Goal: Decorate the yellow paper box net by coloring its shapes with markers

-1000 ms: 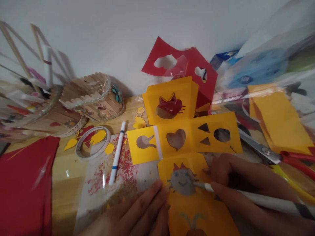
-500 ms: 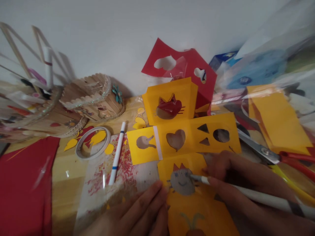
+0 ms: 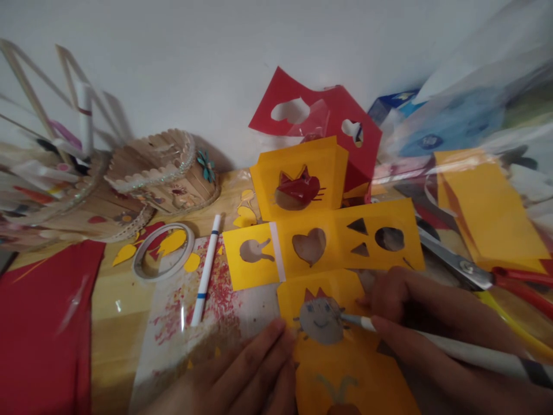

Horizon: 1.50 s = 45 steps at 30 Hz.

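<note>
A yellow paper cross of panels (image 3: 328, 245) lies on the wooden table, with cut-out shapes: a cat, a rabbit, a heart, triangles and a round hole. On its near panel is a grey cat face (image 3: 320, 320) with red ears. My right hand (image 3: 425, 323) is closed on a white pen (image 3: 449, 349), whose tip touches the face's right side. My left hand (image 3: 246, 374) lies flat with fingers stretched, pressing the near panel's left edge.
A white marker with a blue band (image 3: 206, 269), a tape ring (image 3: 163, 249) and red paper (image 3: 43, 323) lie left. A stick-built basket (image 3: 164, 170) stands behind. Scissors with red handles (image 3: 479, 274), yellow sheets and plastic wrap sit right. Red cut paper (image 3: 319, 118) leans on the wall.
The pen tip moved a little over the right side of the cat face, up and then back down. My left hand stayed put.
</note>
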{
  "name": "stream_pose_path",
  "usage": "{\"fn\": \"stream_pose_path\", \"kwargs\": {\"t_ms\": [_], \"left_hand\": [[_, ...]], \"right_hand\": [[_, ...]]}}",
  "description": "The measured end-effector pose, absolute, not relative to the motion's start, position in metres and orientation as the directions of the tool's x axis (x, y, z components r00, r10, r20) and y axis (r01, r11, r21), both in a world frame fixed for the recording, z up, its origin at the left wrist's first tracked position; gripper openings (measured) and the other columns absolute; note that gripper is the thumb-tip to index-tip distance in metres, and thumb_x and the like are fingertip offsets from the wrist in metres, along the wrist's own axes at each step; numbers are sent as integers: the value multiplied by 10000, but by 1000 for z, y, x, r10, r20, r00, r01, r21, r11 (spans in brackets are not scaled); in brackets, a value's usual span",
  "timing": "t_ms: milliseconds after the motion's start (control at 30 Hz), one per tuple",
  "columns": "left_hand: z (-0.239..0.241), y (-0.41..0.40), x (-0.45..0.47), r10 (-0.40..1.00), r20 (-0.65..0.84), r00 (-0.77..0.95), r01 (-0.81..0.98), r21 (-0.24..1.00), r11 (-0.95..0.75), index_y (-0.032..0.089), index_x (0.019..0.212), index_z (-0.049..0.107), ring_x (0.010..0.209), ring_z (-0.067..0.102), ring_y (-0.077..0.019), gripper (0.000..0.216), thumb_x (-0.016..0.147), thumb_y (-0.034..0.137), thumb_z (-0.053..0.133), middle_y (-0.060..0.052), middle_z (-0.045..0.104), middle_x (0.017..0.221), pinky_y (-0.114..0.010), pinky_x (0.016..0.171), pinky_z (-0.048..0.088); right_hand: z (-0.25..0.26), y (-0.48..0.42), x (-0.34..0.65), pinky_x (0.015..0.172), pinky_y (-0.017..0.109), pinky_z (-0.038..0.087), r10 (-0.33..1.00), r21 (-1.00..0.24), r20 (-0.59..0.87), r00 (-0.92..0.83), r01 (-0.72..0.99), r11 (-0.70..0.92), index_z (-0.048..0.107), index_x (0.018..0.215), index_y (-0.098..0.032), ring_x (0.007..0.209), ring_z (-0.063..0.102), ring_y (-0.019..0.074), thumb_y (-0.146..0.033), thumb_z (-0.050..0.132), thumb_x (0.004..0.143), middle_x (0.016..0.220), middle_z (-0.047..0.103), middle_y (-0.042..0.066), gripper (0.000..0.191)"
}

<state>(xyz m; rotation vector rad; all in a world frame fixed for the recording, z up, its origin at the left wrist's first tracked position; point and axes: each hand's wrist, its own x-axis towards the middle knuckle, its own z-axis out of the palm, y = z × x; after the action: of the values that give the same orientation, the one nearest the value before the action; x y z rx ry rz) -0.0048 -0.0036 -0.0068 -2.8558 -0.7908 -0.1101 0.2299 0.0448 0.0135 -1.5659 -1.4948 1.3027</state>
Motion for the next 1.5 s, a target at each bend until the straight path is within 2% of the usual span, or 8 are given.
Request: {"fn": "stream_pose_path", "kwargs": {"t_ms": [300, 500, 767, 900, 1067, 1167, 1333, 1500], "left_hand": [[-7, 0, -3, 491, 139, 860, 508, -143, -849, 208, 1085, 586, 1139, 478, -146, 277, 927, 187, 359, 40, 604, 1167, -234, 903, 385], [-6, -3, -5, 494, 94, 864, 503, -182, -845, 231, 1115, 565, 1161, 462, -146, 288, 931, 185, 348, 49, 575, 1211, -232, 856, 407], [-8, -3, -5, 491, 94, 866, 500, -172, -849, 212, 1130, 557, 1183, 451, -157, 315, 925, 155, 324, 42, 571, 1219, -228, 803, 449], [-8, -3, -5, 496, 126, 859, 511, -158, -845, 207, 1109, 574, 1180, 460, -154, 320, 931, 143, 316, 38, 586, 1199, -226, 849, 443], [-9, -4, -4, 505, 121, 854, 518, -134, -845, 205, 1112, 577, 1189, 460, -155, 311, 937, 148, 326, 35, 588, 1205, -230, 906, 429], [-10, -4, -4, 507, 133, 851, 522, -119, -845, 199, 1113, 578, 1197, 457, -157, 314, 936, 139, 327, 26, 597, 1194, -242, 946, 413], [-10, -5, -4, 514, 139, 846, 530, -123, -839, 199, 1107, 583, 1212, 445, -161, 301, 936, 152, 339, 23, 592, 1204, -235, 946, 416], [-10, -5, -5, 508, 121, 853, 521, -143, -841, 208, 1109, 581, 1195, 464, -166, 277, 926, 166, 377, 23, 584, 1215, -242, 941, 423]], "right_hand": [[12, 43, 229, 383, 216, 344, 968, -926, -230, -99, 328, -186, 467, 551, -227, 487, 456, 131, -334, 575, 707, 544, 510, -22, 217], [13, 44, 229, 389, 207, 331, 963, -935, -252, -94, 282, -217, 451, 555, -224, 509, 466, 127, -304, 576, 688, 562, 513, -27, 199], [13, 43, 229, 396, 218, 303, 959, -922, -254, -123, 330, -202, 437, 551, -225, 489, 436, 119, -336, 557, 711, 549, 497, -34, 229], [12, 44, 230, 395, 215, 318, 961, -924, -252, -117, 325, -202, 434, 561, -229, 510, 456, 125, -314, 552, 708, 559, 498, -31, 207], [9, 45, 235, 384, 214, 330, 951, -922, -243, -190, 350, -165, 449, 569, -234, 472, 429, 118, -342, 544, 729, 530, 480, -34, 216], [11, 43, 233, 395, 211, 326, 959, -920, -238, -153, 351, -172, 431, 543, -232, 479, 414, 114, -324, 553, 709, 526, 461, -42, 225], [14, 41, 229, 390, 210, 296, 956, -926, -268, -122, 306, -221, 425, 547, -231, 483, 397, 110, -309, 541, 701, 533, 454, -45, 208], [13, 42, 230, 395, 211, 310, 965, -926, -227, -134, 338, -171, 426, 536, -227, 503, 427, 114, -279, 531, 694, 546, 475, -40, 196]]}}
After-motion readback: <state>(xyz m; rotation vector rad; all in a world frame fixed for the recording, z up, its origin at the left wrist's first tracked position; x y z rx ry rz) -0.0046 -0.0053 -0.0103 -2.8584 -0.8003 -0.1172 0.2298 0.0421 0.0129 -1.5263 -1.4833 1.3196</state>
